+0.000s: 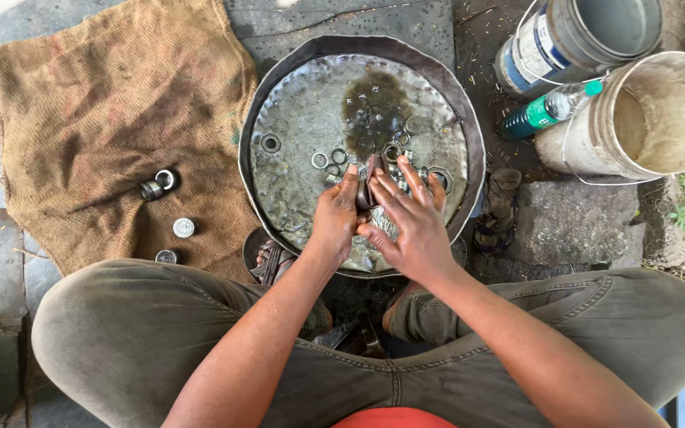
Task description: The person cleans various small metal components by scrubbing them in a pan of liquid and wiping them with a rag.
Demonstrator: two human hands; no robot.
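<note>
The person's left hand (336,215) and right hand (414,220) meet over a wide round metal pan (279,170), fingers pressed together around a small dark part (365,192) held between the two palms. It looks like oily metal: probably heavy for its size, stiff and slippery, best gripped at its edges. Just beyond the grip, rings and nuts (334,158) lie in a dark puddle. To the left lie small bearings (158,185) on burlap (97,103). Far right stand a grey can with a blue-and-white label (564,40), a green bottle (545,111) and a white bucket (636,119).
</note>
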